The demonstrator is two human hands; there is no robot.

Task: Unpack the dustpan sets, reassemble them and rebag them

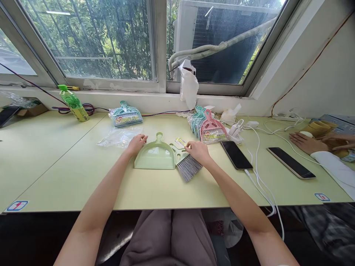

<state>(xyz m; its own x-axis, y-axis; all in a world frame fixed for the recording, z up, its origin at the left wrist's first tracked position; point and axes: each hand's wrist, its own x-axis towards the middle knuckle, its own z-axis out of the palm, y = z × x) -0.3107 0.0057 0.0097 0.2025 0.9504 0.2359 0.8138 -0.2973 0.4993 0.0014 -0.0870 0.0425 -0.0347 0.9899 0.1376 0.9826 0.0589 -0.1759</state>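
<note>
A pale green dustpan (155, 157) lies on the table in front of me, its handle pointing toward the window. Against its right side is a matching hand brush (189, 168) with grey bristles, tilted down to the right. My right hand (198, 150) pinches the brush near its upper part, beside a small yellow-and-white label (181, 142). At the dustpan's upper left edge is my left hand (136, 145), its fingers curled together; whether anything is between them is hidden. A flattened clear plastic bag (118, 137) lies just left of that hand.
Wrapped blue-green brush sets (126, 114) and a wrapped pink set (212, 127) sit toward the window. A green bottle (73, 103) stands at left. Two phones, one black (236, 155), and white cables lie at right. Another person's hand (307, 143) is at far right.
</note>
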